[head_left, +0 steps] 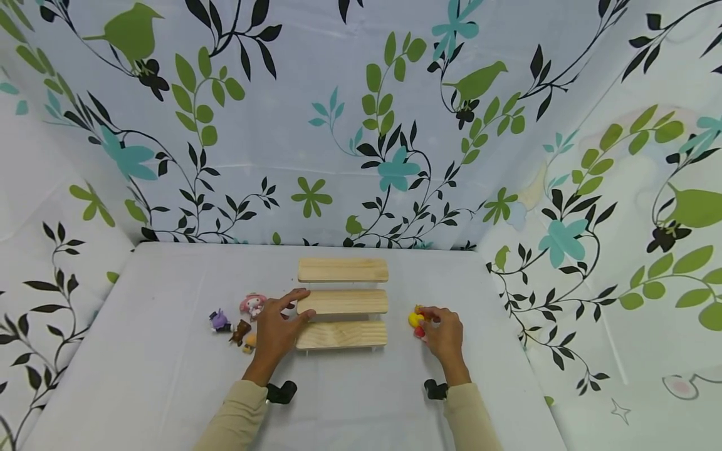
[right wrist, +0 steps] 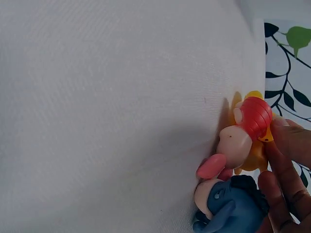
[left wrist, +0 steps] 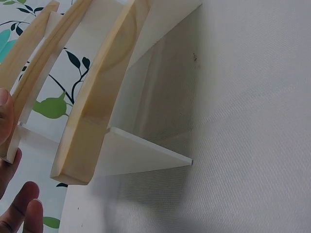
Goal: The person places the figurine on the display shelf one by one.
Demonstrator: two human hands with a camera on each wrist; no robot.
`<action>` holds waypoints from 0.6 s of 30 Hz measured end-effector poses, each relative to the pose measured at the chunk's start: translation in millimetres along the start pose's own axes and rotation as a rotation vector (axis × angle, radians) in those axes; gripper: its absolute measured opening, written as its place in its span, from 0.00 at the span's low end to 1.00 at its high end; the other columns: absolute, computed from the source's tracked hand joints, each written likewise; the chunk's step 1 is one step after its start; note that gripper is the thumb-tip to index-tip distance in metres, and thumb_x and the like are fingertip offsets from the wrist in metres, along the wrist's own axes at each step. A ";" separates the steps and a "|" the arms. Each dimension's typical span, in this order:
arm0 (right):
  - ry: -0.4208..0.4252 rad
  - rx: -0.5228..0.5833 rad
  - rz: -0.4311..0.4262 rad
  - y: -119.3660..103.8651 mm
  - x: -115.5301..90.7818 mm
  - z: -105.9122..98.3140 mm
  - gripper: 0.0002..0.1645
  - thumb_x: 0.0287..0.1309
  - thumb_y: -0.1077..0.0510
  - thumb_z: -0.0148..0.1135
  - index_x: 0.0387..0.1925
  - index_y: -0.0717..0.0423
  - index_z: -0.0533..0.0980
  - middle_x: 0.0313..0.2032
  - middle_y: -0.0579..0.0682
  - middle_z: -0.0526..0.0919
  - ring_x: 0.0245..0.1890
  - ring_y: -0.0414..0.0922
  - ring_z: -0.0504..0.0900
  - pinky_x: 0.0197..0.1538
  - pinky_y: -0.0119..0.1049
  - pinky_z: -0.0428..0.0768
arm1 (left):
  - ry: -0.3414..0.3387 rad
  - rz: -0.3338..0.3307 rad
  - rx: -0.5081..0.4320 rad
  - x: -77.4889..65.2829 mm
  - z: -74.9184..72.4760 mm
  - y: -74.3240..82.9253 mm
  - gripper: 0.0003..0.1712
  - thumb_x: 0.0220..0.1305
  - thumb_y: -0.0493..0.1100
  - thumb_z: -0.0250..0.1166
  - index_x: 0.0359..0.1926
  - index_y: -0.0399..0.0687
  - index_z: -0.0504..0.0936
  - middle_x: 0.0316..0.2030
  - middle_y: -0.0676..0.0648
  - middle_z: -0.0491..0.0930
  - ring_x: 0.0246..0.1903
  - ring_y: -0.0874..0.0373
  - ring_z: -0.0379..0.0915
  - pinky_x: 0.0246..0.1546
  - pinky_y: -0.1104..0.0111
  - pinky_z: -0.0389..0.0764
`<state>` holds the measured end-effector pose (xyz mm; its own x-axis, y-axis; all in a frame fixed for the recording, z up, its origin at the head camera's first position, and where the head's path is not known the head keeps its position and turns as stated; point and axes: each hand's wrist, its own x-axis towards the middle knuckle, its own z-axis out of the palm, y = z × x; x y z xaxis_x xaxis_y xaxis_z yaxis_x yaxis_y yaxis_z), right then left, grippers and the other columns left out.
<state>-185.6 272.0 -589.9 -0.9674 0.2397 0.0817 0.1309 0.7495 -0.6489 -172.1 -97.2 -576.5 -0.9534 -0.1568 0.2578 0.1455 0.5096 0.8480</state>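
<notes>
Grips the middle plank [head_left: 346, 302] of a 3-plank rack [head_left: 341, 336] with the left hand [head_left: 276, 326], thumb and forefinger parted across the wood. Has a pink figure [head_left: 253, 304], a purple figure [head_left: 219, 321], a brown figure [head_left: 240, 332] and an orange figure [head_left: 250, 342] just left of the left hand. Pinches a yellow figure [head_left: 415, 319] low at the white table [head_left: 141, 376] with curled, nearly closed fingers of the right hand [head_left: 445, 332]. Touches a red figure [right wrist: 255, 116] with the right thumb. Has a blue figure [right wrist: 231, 206] just beside the right fingers, and the rack between both hands.
</notes>
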 end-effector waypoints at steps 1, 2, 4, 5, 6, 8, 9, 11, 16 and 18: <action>0.002 -0.007 0.002 0.3 0.1 0.9 0.15 0.63 0.62 0.76 0.51 0.54 0.89 0.46 0.56 0.89 0.49 0.54 0.79 0.53 0.46 0.74 | -0.001 -0.002 -0.002 0.0 0.2 -0.1 0.28 0.58 0.49 0.82 0.60 0.56 0.89 0.61 0.49 0.87 0.48 0.50 0.78 0.45 0.58 0.78; 0.002 -0.013 0.003 0.5 0.2 2.0 0.14 0.62 0.63 0.76 0.50 0.54 0.90 0.46 0.55 0.89 0.49 0.53 0.80 0.53 0.46 0.75 | -0.001 -0.004 -0.006 -0.1 0.3 -0.1 0.28 0.58 0.49 0.82 0.60 0.56 0.89 0.61 0.49 0.87 0.48 0.50 0.78 0.45 0.57 0.77; -0.001 -0.020 -0.004 0.0 0.6 4.0 0.14 0.61 0.63 0.77 0.49 0.54 0.90 0.45 0.55 0.90 0.48 0.53 0.80 0.53 0.45 0.75 | -0.004 -0.008 -0.007 0.0 0.1 -0.1 0.28 0.58 0.49 0.82 0.60 0.56 0.89 0.61 0.49 0.87 0.49 0.50 0.77 0.45 0.57 0.77; -0.001 -0.025 -0.011 -0.8 0.8 5.2 0.14 0.61 0.63 0.78 0.49 0.53 0.90 0.44 0.54 0.91 0.47 0.53 0.80 0.52 0.45 0.75 | -0.006 -0.007 -0.009 0.0 -0.1 -0.3 0.28 0.58 0.49 0.82 0.61 0.56 0.89 0.61 0.49 0.87 0.49 0.50 0.77 0.45 0.56 0.77; 0.000 -0.029 -0.015 -1.6 0.9 6.3 0.14 0.60 0.63 0.78 0.48 0.53 0.90 0.44 0.54 0.91 0.47 0.52 0.81 0.51 0.44 0.75 | -0.006 -0.006 -0.010 0.0 -0.5 -0.2 0.28 0.58 0.49 0.82 0.61 0.56 0.89 0.61 0.49 0.87 0.49 0.50 0.77 0.45 0.56 0.77; 0.001 -0.043 -0.025 -3.4 0.4 8.3 0.14 0.59 0.62 0.79 0.48 0.53 0.91 0.43 0.54 0.91 0.46 0.53 0.81 0.51 0.45 0.75 | -0.012 -0.010 -0.011 0.1 -1.0 -0.2 0.28 0.58 0.49 0.81 0.61 0.56 0.89 0.61 0.49 0.86 0.49 0.49 0.77 0.46 0.54 0.77; 0.004 -0.053 -0.035 -4.2 0.1 9.1 0.14 0.59 0.61 0.79 0.48 0.53 0.91 0.43 0.54 0.91 0.46 0.53 0.81 0.50 0.46 0.75 | -0.014 -0.012 -0.010 0.2 -1.1 -0.6 0.28 0.58 0.49 0.81 0.61 0.56 0.89 0.61 0.49 0.86 0.49 0.49 0.77 0.46 0.53 0.78; 0.013 -0.068 -0.053 -5.1 -0.8 10.7 0.14 0.58 0.61 0.79 0.47 0.54 0.91 0.42 0.54 0.91 0.45 0.53 0.81 0.50 0.47 0.74 | -0.015 -0.013 -0.012 0.1 -1.0 -1.3 0.28 0.58 0.50 0.81 0.61 0.56 0.89 0.61 0.49 0.86 0.49 0.49 0.77 0.47 0.53 0.78; 0.040 -0.050 -0.072 -8.5 -1.6 12.3 0.13 0.59 0.61 0.79 0.47 0.54 0.90 0.40 0.54 0.91 0.43 0.53 0.80 0.49 0.47 0.72 | -0.017 -0.010 -0.014 -0.2 -1.5 -2.5 0.28 0.59 0.50 0.81 0.61 0.56 0.89 0.62 0.50 0.86 0.49 0.49 0.78 0.46 0.56 0.77; 0.051 -0.027 -0.069 -11.3 -1.7 11.8 0.13 0.59 0.60 0.79 0.47 0.54 0.90 0.39 0.53 0.90 0.43 0.53 0.80 0.48 0.45 0.71 | -0.016 -0.005 -0.019 -0.5 -2.3 -1.7 0.27 0.59 0.49 0.81 0.61 0.56 0.89 0.62 0.50 0.86 0.49 0.48 0.78 0.46 0.57 0.77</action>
<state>-188.0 255.9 -591.6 -0.9622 0.2172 0.1646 0.0705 0.7817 -0.6196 -171.3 -99.9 -577.1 -0.9583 -0.1453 0.2461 0.1456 0.4928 0.8579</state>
